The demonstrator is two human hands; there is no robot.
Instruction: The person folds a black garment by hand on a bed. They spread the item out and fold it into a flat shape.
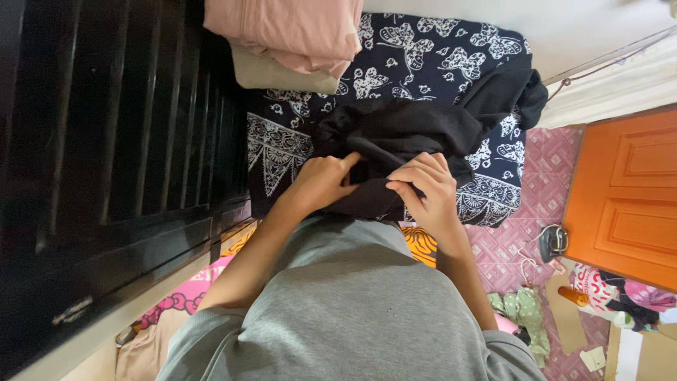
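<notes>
A black garment [416, 130] lies bunched across a dark blue cloth [423, 56] printed with white butterflies and a patterned border, spread over a low surface in front of the person. Judging by the way it lies, the folding is only partly done: the near part is gathered into a thick wad under the hands, while the far end trails loose and crumpled toward the upper right, not yet brought in or smoothed.

The left hand [323, 182] is curled nearly closed, knuckles up, with its forefinger stretched out and pressing into the near edge of the garment. The right hand [425, 185] is bent at the wrist, fingers drawn together, pinching a fold of the black fabric between thumb and fingertips. Both forearms reach forward from a grey shirt [352, 303], elbows out, hands close together but not touching.

A folded pink and beige pile [296, 35] sits at the far edge of the cloth. A dark slatted frame [120, 141] stands to the left, an orange door [627, 197] to the right, above pink patterned flooring [546, 183].
</notes>
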